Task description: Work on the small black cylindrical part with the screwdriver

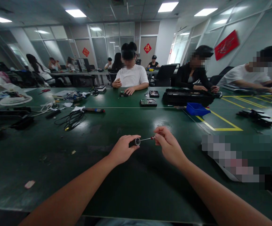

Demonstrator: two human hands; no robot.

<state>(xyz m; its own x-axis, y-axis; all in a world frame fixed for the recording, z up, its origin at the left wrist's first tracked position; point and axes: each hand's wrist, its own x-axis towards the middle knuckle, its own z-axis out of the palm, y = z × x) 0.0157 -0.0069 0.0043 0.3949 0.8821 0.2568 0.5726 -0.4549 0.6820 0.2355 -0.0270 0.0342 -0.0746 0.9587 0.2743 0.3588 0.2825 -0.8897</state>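
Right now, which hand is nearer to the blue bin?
Right. The right hand is in front of the blue bin and to its left; the left hand is farther left.

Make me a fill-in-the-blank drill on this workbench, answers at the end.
1. The right hand holds a thin tool whose handle is coloured ____.
2. The tool's shaft points at a dark part held by the ____.
3. The open bin across the table is coloured ____.
4. The tape lines are coloured ____.

Missing words: red; left hand; blue; yellow.

L fingers (pixel 134 137), R fingers (pixel 162 129) pinched
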